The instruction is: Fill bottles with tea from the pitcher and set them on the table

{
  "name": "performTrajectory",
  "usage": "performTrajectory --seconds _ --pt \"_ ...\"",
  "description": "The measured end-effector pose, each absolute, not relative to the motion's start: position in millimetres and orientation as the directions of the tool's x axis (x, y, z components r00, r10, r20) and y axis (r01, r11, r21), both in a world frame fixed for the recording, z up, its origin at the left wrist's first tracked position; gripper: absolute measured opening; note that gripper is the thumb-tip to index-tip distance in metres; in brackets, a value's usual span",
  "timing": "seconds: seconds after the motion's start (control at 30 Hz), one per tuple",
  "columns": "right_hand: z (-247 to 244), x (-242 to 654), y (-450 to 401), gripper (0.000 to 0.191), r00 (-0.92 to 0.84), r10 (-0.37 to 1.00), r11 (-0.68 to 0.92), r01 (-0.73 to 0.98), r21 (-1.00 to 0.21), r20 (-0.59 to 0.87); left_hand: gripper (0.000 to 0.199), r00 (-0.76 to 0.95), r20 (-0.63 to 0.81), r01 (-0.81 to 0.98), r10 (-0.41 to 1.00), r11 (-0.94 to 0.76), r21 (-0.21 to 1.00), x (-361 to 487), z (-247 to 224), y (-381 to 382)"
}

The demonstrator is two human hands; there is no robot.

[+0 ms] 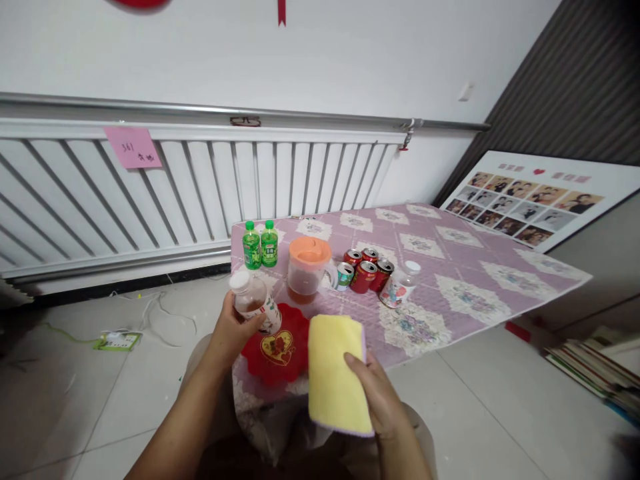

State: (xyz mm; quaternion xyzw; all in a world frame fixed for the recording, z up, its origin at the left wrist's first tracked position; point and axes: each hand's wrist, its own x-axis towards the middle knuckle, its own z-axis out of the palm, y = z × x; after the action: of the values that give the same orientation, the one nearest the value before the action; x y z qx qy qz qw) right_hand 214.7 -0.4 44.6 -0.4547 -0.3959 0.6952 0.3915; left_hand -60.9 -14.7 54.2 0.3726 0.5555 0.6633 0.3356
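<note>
My left hand (239, 327) is wrapped round a clear plastic bottle (256, 303) with a white cap and a patterned label, tilted above the left edge of a red scalloped tray (270, 372) that bears a gold heart. In my right hand (377, 383) is a folded yellow cloth (337, 373) with a purple edge, held up in front of the table. Just behind the tray stands a pitcher (306, 275) with an orange lid and some brownish liquid at its bottom.
Two green bottles (260, 248) stand at the table's back left. Right of the pitcher are several red cans (364, 275), a green can (345, 276) and another white-capped bottle (399, 288). A radiator (280, 173) runs behind the cloth-covered table (470, 267); cables (155, 310) lie on the floor.
</note>
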Motion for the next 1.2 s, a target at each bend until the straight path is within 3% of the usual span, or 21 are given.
performTrajectory --seconds 0.1,0.27,0.47,0.57,0.77,0.93,1.07,1.2 --pt "41 235 23 0.068 -0.194 0.919 -0.372 -0.135 -0.919 -0.343 0.072 -0.499 0.084 -0.094 0.863 -0.15 0.984 -63 47 -18" --pt "10 247 61 0.058 -0.158 0.96 -0.207 0.163 -0.965 -0.233 0.077 -0.48 0.043 -0.162 0.876 -0.137 0.977 -59 44 -21" --pt "-25 235 85 0.051 -0.269 0.957 -0.025 0.303 -0.953 -0.11 0.077 -0.452 0.022 -0.159 0.892 -0.105 0.982 -51 50 -24" --pt "-37 233 97 0.048 -0.237 0.971 0.121 0.449 -0.885 0.012 0.077 -0.456 0.004 -0.154 0.89 -0.083 0.985 -47 53 -25" --pt "-45 226 97 0.056 -0.19 0.962 0.271 0.578 -0.77 0.196 0.074 -0.43 -0.001 -0.113 0.903 -0.053 0.992 -44 49 -24" --pt "-49 208 81 0.043 -0.311 0.943 0.318 0.738 -0.595 0.118 0.072 -0.411 -0.005 -0.1 0.911 -0.04 0.994 -37 50 -20" --pt "-36 200 71 0.044 -0.234 0.959 0.28 0.712 -0.644 0.158 0.071 -0.394 0.005 -0.082 0.919 -0.041 0.996 -34 50 -19" --pt "-1 181 52 0.056 -0.382 0.88 0.43 0.388 -0.815 0.283 0.067 -0.365 0.005 -0.016 0.931 -0.011 1.0 -32 46 -20"
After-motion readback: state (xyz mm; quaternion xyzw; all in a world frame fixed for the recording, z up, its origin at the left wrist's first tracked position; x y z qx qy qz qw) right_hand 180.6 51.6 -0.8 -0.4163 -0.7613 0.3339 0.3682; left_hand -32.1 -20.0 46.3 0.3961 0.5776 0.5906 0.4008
